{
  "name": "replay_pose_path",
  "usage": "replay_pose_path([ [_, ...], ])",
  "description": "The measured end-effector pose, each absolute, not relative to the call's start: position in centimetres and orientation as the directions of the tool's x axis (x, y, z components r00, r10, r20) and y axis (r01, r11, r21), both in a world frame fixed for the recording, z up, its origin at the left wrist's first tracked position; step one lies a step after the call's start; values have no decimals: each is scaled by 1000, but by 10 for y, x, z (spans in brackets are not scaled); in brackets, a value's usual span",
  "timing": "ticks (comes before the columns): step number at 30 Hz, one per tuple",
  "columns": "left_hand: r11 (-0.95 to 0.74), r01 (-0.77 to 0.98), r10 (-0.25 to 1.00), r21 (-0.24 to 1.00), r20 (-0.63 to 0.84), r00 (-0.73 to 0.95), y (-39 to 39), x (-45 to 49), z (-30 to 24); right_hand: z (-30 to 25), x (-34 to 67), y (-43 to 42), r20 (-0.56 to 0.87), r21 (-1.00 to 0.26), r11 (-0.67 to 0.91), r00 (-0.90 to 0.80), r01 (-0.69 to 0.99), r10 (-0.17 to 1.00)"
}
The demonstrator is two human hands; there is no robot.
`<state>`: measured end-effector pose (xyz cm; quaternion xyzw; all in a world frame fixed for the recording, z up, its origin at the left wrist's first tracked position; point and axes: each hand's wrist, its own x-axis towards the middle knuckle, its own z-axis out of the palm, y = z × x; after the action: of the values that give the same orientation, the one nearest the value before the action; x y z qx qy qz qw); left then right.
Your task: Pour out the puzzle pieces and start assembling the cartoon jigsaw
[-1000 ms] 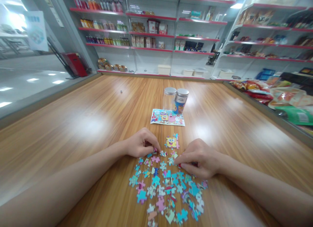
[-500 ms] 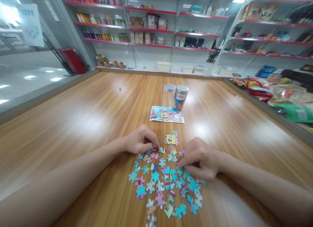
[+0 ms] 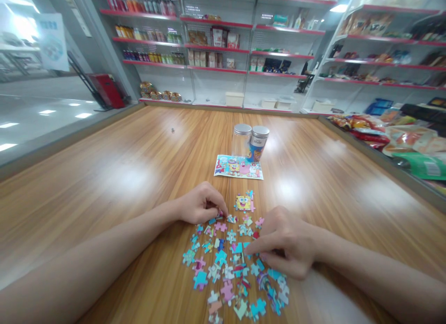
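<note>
Loose jigsaw puzzle pieces (image 3: 220, 257), mostly light blue, pink and white, lie spread on the wooden table. At the upper left of the spread, my left hand (image 3: 202, 203) is curled, with a small dark pink puzzle piece (image 3: 219, 214) between thumb and index fingertip. My right hand (image 3: 287, 242) hovers low over the right side, its index finger stretched onto a blue piece and the thumb apart from it. Pieces under its palm are hidden. Just beyond both hands lies a joined yellow cartoon-face section (image 3: 244, 202) with a few pieces attached.
A printed picture sheet (image 3: 239, 167) lies beyond the joined section. Behind it stand a clear jar (image 3: 241, 140) and a blue-labelled jar (image 3: 259, 143), both with silver lids. Packaged snacks (image 3: 369, 128) fill the right side. Stocked shelves (image 3: 216, 47) line the back.
My right hand has moved left and nearer to me across the pieces, its index finger reaching further in. My left hand stays in place. The view has tipped slightly.
</note>
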<state>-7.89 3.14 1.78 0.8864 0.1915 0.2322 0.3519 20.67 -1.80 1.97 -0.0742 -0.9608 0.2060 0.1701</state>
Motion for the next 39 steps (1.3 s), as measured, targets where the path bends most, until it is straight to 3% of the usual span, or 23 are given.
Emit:
replay_pose_path([
  [14,-674,185,508,715,269,818,31,-78,18,20,202,-26,324,-308,947,-926,89,193],
  [26,-676,179,507,715,276,816,31,-77,17,18,204,-25,313,-347,937,-935,49,165],
  [32,-670,198,517,715,259,816,31,-78,16,17,203,-26,298,-304,947,-935,100,194],
  [39,-674,118,454,729,283,845,34,-81,19,19,210,-13,390,-350,931,-887,107,248],
])
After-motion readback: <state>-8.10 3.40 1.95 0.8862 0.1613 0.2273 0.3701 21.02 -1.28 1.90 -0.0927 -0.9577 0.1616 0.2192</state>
